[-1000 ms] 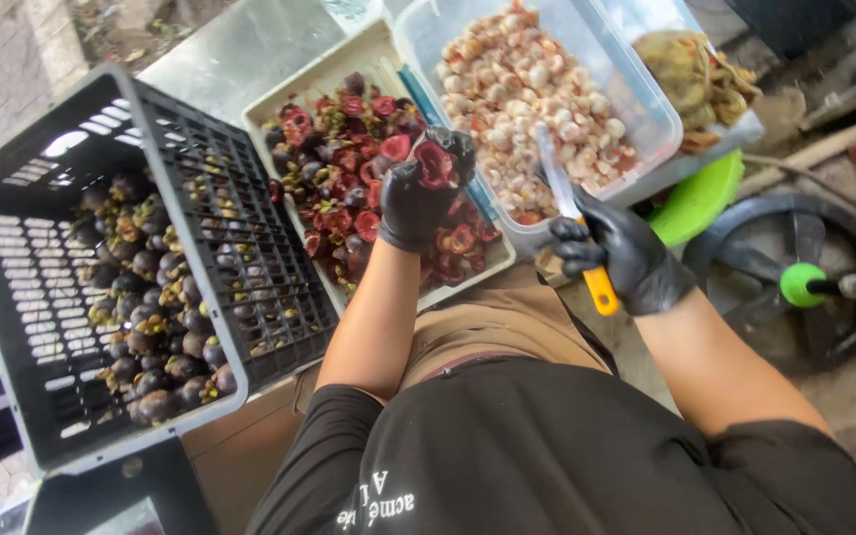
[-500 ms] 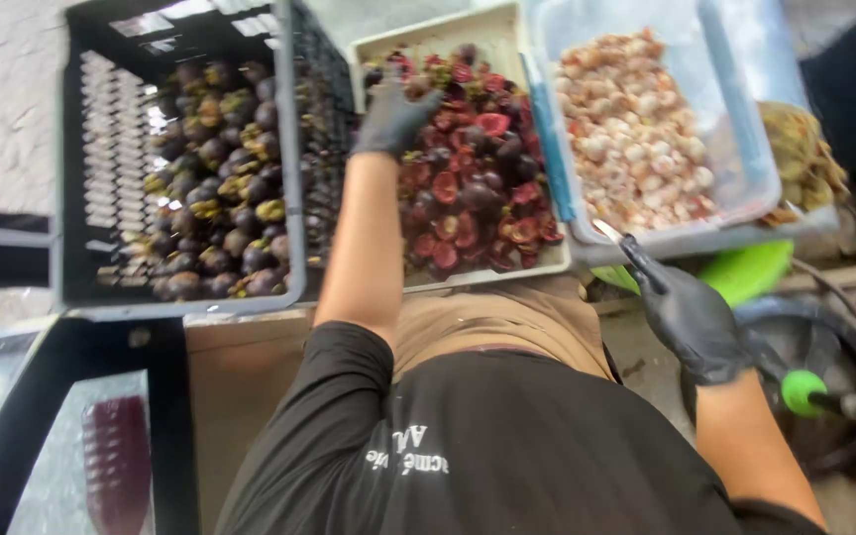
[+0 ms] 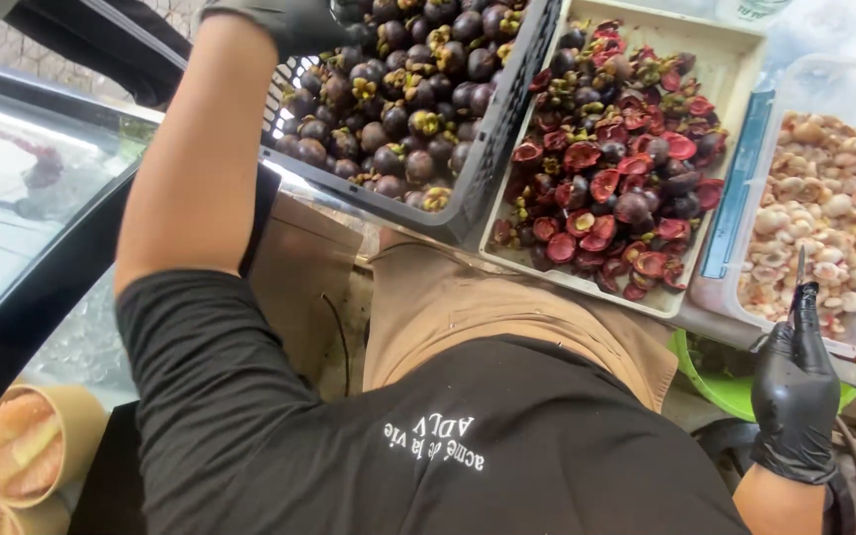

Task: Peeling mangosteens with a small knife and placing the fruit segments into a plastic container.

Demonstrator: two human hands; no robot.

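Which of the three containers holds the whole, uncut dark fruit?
The black slatted crate on the left; the beige tray holds opened rinds, the clear tub pale peeled flesh.

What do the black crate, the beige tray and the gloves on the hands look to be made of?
Black crate: moulded rigid plastic, matte, judging by its even lattice walls. Beige tray: likely plastic too, smooth, slightly glossy, with a rounded rim. The gloves on the left hand and right hand: thin black nitrile or latex, with a soft sheen and creases; I cannot tell which.
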